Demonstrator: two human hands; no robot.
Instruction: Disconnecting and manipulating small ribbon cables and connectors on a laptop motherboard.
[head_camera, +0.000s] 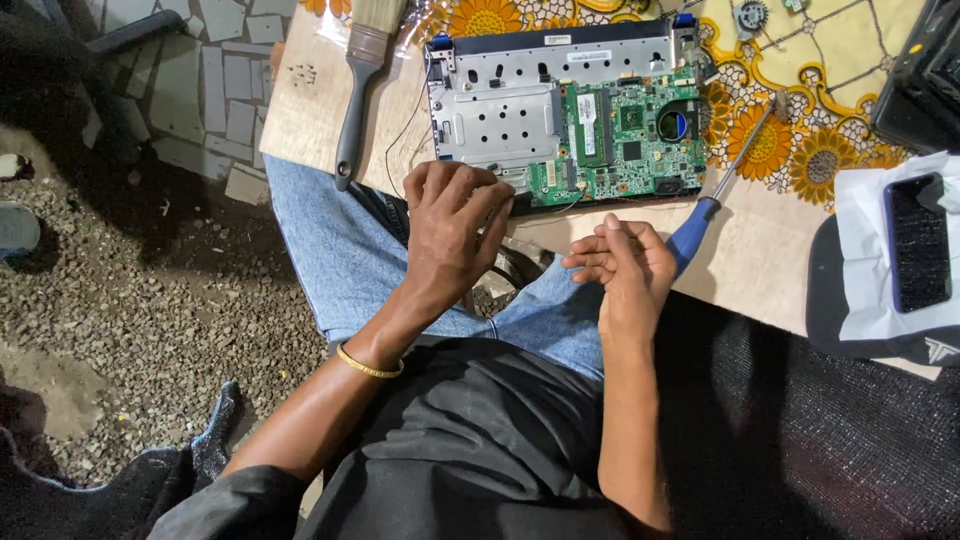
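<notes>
The left hand (452, 225) is laid palm down on the near edge of the opened laptop base (565, 110), its fingers curled over the rim beside the green circuit board (628, 135); nothing is seen to be held in it. A gold bangle (368, 365) is worn on that wrist. The right hand (625, 262) is held just off the near edge of the base, its fingers loosely bent together; whether anything small is pinched in them cannot be told. Just beside that hand a blue-handled screwdriver (728, 172) is laid slantwise on the wooden board (745, 262). A paintbrush (362, 85) is rested at the board's left end. Further right, a black phone (918, 243) is laid on white paper (860, 260). A sunflower-patterned cloth (800, 70) is spread beyond the laptop base.
</notes>
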